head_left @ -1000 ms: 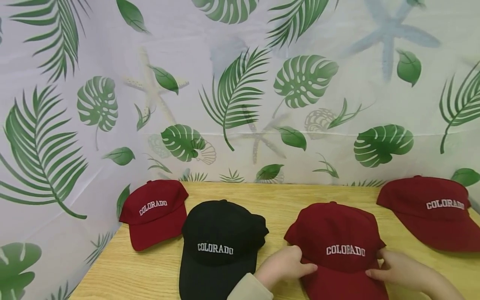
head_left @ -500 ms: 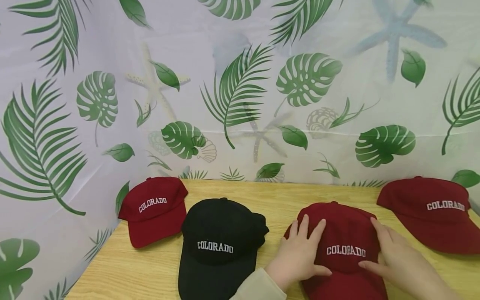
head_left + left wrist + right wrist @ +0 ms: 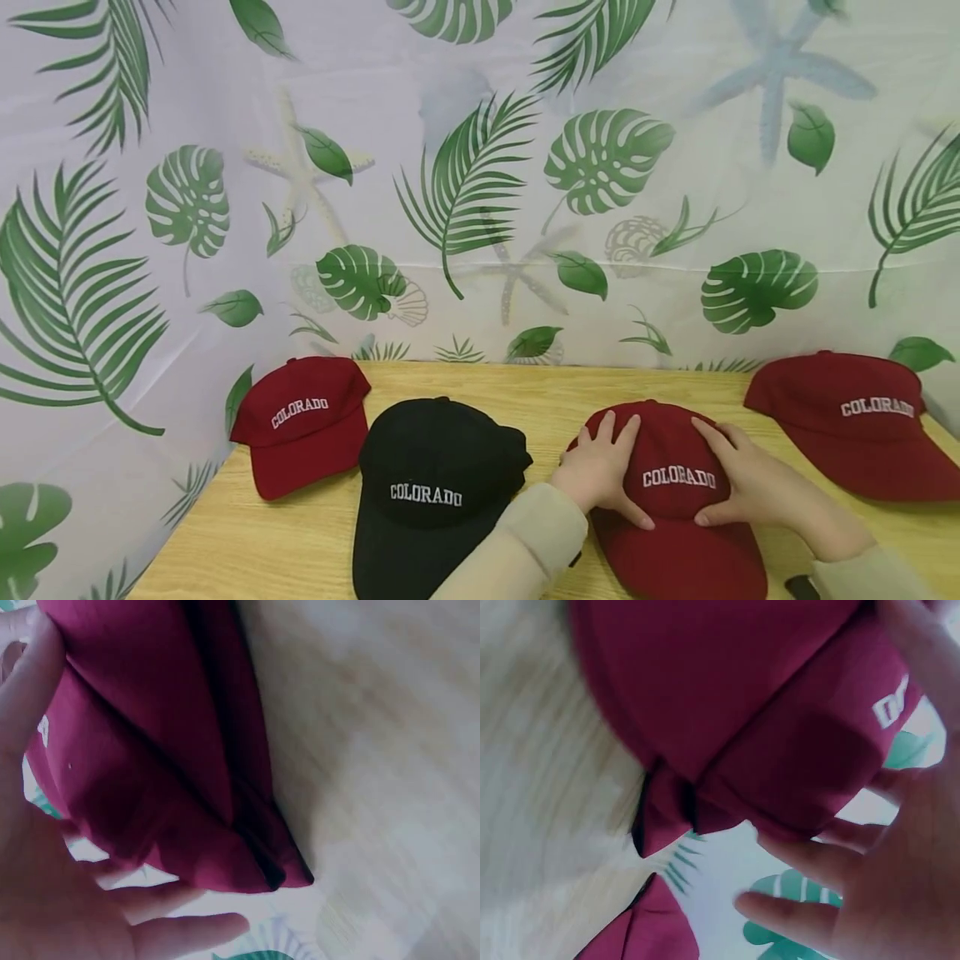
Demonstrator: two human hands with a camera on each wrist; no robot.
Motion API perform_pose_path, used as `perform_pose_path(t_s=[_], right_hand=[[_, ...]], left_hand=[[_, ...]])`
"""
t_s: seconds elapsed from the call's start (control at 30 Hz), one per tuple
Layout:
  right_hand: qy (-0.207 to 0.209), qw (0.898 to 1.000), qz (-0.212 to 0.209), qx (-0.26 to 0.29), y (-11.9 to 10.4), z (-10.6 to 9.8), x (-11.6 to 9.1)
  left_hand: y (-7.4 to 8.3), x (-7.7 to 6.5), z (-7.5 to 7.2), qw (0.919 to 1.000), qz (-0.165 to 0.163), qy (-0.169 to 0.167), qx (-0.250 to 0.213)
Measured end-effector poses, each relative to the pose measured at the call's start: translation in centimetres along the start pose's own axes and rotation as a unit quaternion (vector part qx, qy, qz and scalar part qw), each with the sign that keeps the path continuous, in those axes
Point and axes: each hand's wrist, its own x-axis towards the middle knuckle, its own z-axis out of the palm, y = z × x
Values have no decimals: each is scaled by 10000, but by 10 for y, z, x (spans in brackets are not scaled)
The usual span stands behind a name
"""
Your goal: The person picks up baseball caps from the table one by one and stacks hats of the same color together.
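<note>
In the head view a dark red baseball cap [image 3: 678,475] with white COLORADO lettering sits on the wooden table, brim toward me. My left hand [image 3: 600,467] lies on the left side of its crown, fingers spread, thumb by the brim seam. On the right side my right hand [image 3: 742,479] touches the crown, fingers extended, thumb low near the seam. Both wrist views show the cap [image 3: 142,727] beside loosely spread fingers; in the right wrist view part of the lettering [image 3: 890,709] shows. The cap's back is hidden.
A black COLORADO cap [image 3: 438,475] stands just left of my left hand, partly behind the sleeve. Two more red caps, one far left [image 3: 303,425] and one far right [image 3: 855,425], rest on the table [image 3: 247,533]. A leaf-patterned cloth [image 3: 480,183] hangs behind.
Both hands have moved from the cap's lower sides up onto its crown, fingers spreading. The right hand has come further inward. The held cap's lettering sits slightly higher and more brim shows.
</note>
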Motion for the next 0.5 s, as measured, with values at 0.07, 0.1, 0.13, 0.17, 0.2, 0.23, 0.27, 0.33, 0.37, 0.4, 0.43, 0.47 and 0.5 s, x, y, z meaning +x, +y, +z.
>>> perform_pose_path(t_s=[0.07, 0.1, 0.13, 0.17, 0.2, 0.23, 0.27, 0.33, 0.37, 0.4, 0.43, 0.47, 0.5], right_hand=[[-344, 9991, -30, 266, 4, -1, 6], [-513, 9982, -8, 315, 5, -1, 9], [-681, 9970, 23, 365, 6, -1, 12], [-835, 9957, 46, 401, 7, -2, 14], [-971, 9943, 70, 434, 7, -2, 17], [-1086, 9931, 117, 436, 7, -2, 19], [-1210, 9915, 173, 440, 6, -3, 21], [-1416, 9888, 228, 400, 5, -4, 26], [-1520, 9873, 264, 378, 4, -5, 28], [-1617, 9857, 299, 364, 3, -6, 30], [-1692, 9845, 324, 322, 3, -7, 31], [-1760, 9833, 327, 320, 2, -7, 33], [-1820, 9822, 320, 329, 2, -8, 34]], left_hand=[[-2, 5, -1, 9998, -11, -183, -45], [-4, 7, -1, 9996, -5, -267, -70], [-5, 8, -1, 9994, 18, -345, -84], [-6, 10, -2, 9991, 35, -416, -91], [-6, 11, -2, 9988, 43, -481, -99], [-7, 12, -2, 9986, 51, -529, -76], [-8, 13, -3, 9983, 43, -582, -76], [-9, 14, -3, 9978, 0, -664, -19], [-9, 15, -3, 9976, -23, -695, 13], [-9, 15, -3, 9973, -42, -725, 53], [-9, 16, -3, 9972, -46, -742, 121], [-8, 16, -3, 9970, -53, -760, 166], [-8, 17, -3, 9968, -57, -772, 224]])
